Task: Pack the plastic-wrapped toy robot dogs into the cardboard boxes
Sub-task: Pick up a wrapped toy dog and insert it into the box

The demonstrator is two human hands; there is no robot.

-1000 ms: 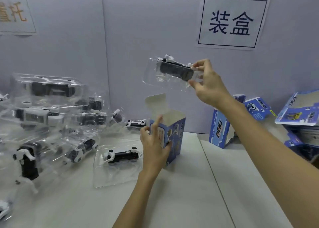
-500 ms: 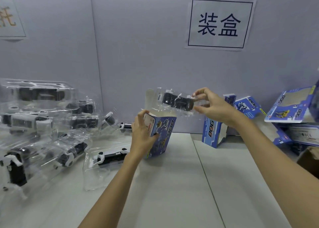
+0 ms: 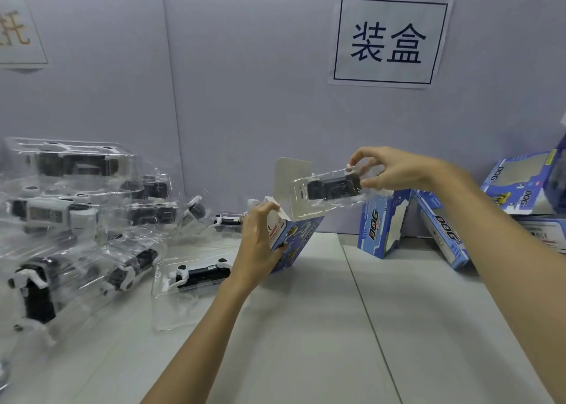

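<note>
Two hands engaged: left hand (image 3: 260, 244) grips the tilted blue box (image 3: 294, 235), flap up, mouth toward 2 o'clock; right hand (image 3: 389, 171) pinches the wrapped toy dog (image 3: 332, 186) at its 3 o'clock end, its other end at the box mouth. More wrapped dogs (image 3: 76, 220) piled at 9 o'clock on the table (image 3: 337, 327); spare boxes (image 3: 382, 223) at 3 o'clock.

A single wide-angle view is given from head height, directed forward and slightly down across the white table (image 3: 306, 342) toward the far wall (image 3: 245, 97). Both forearms are seen entering from the near edge, so the work is viewed from close by. The wall sign (image 3: 389, 42) is caught upper right. No second view is provided.
</note>
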